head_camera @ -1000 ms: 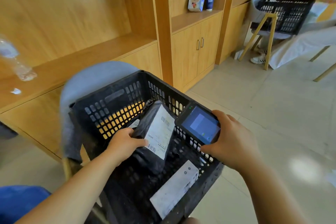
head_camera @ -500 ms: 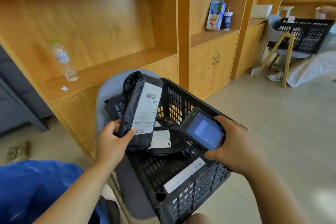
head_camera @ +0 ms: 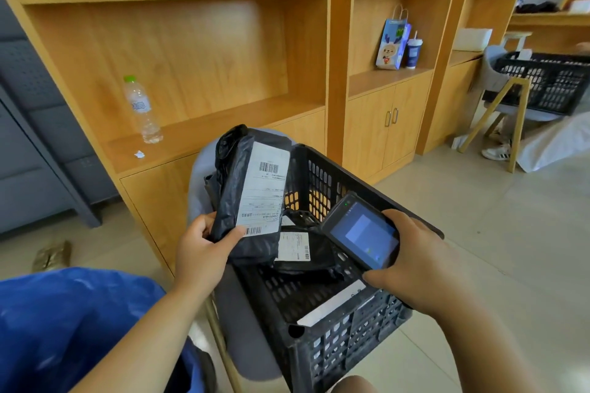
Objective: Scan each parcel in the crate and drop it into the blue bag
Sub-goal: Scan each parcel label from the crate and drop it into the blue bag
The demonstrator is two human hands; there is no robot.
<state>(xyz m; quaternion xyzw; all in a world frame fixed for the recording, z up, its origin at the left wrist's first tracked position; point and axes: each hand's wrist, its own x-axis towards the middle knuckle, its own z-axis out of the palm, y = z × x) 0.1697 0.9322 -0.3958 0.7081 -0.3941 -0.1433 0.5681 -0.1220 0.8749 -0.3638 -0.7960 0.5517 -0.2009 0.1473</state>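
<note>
- I am gripping a black parcel in my left hand, fingers clamped on its lower end, holding it upright over the crate's left edge so its label is facing the scanner.
- My right hand's fingers are curling round the scanner, its screen tilting up for reading.
- The parcel is looking like soft, crinkled film; the crate is rigid lattice; the blue bag is waiting left of it.
</note>
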